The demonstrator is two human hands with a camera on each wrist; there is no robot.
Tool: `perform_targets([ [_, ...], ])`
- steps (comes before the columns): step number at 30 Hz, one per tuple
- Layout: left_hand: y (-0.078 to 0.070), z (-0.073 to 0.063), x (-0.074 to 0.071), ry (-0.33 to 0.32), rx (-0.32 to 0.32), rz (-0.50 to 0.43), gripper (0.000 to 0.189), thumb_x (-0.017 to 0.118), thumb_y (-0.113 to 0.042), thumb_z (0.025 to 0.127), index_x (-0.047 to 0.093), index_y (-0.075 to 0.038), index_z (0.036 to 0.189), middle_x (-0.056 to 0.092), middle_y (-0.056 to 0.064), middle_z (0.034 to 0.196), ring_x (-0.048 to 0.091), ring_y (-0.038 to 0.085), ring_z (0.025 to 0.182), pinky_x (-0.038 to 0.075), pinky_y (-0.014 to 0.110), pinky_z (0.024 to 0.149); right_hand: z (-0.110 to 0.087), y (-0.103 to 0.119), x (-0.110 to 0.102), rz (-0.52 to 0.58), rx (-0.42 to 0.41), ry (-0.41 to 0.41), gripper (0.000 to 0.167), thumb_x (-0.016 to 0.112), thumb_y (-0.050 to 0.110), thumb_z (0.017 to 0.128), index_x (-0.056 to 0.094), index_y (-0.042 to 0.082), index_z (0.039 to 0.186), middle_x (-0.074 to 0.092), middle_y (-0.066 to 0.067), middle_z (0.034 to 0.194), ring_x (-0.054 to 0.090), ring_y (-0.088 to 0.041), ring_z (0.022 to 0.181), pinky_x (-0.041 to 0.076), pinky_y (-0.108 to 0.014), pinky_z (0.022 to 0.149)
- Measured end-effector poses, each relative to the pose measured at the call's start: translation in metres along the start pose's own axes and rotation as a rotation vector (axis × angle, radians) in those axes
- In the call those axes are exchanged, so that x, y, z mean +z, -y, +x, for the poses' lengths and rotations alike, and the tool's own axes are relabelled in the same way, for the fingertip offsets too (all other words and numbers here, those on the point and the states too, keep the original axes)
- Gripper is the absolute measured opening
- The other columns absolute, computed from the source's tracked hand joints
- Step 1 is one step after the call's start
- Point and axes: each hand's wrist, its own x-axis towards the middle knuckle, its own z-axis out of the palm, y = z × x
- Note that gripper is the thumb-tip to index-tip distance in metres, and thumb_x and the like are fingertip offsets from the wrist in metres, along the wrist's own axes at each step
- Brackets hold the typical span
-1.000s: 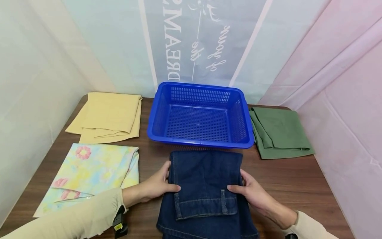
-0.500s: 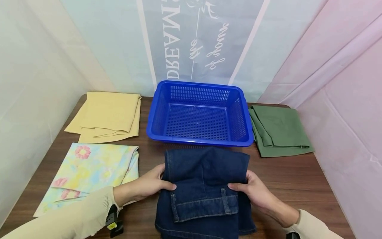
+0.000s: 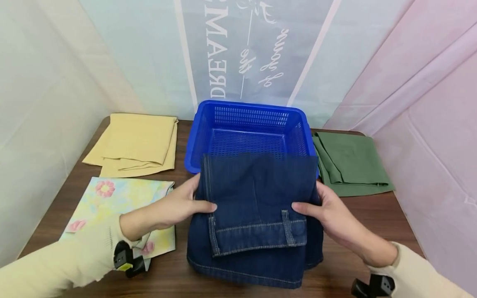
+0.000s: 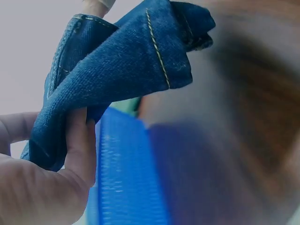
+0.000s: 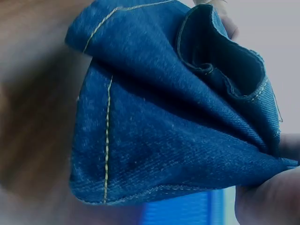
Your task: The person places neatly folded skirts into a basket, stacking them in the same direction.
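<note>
A pair of folded dark blue jeans [image 3: 257, 186], waistband with belt loops on top, hangs between my two hands in the head view. My left hand [image 3: 175, 207] grips its left edge, thumb on top and fingers underneath. At the opposite edge my right hand [image 3: 331, 213] pinches the denim the same way. The jeans are raised off the table and hide the front rim of the blue plastic basket [image 3: 246, 140]. In the left wrist view, the denim [image 4: 112, 65] is folded between thumb and fingers. Stitched hems of the denim [image 5: 154, 126] droop open in the right wrist view.
Folded yellow cloth [image 3: 138, 140] lies at the back left, with floral cloth [image 3: 119, 198] in front of it, partly under my left forearm. To the basket's right is folded green cloth [image 3: 354, 161]. Fabric backdrops enclose the brown wooden table [image 3: 164, 277].
Both hands have lifted the jeans off the table and moved them forward, over the basket's front rim in the head view. The basket and other cloths stay put.
</note>
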Motion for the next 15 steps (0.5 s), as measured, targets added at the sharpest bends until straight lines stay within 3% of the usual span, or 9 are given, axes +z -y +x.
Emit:
perform_targets([
  [6,-0.039,0.015,-0.014,-0.016,0.037,0.050,0.085,0.065,0.002,0.092,0.016,-0.009,0.161,0.037,0.013,0.159,0.034,0.031,0.145,0.023,0.053,0.122,0.017,0.042,-0.014,-0.081,0.001,0.014,0.049,0.066,0.008,0.099,0.046,0.004,0.144,0.063,-0.006,0.131,0.064,-0.020,0.115,0.056,-0.033,0.092],
  [9,-0.055,0.026,-0.020,-0.066,0.031,0.082,0.083,0.064,0.003,0.092,0.017,-0.006,0.159,0.038,0.015,0.157,0.037,0.031,0.143,0.027,0.052,0.121,0.028,0.059,-0.021,-0.128,0.007,0.006,0.047,0.065,0.010,0.100,0.046,0.007,0.143,0.063,-0.004,0.130,0.063,-0.017,0.114,0.055,-0.031,0.091],
  [15,-0.080,0.051,-0.032,-0.202,-0.045,0.179,0.076,0.065,-0.004,0.093,0.021,0.000,0.155,0.043,0.018,0.151,0.042,0.028,0.138,0.033,0.047,0.119,0.054,0.083,-0.037,-0.147,0.033,-0.003,0.044,0.063,0.011,0.102,0.046,0.010,0.142,0.065,0.003,0.124,0.063,-0.014,0.112,0.054,-0.029,0.091],
])
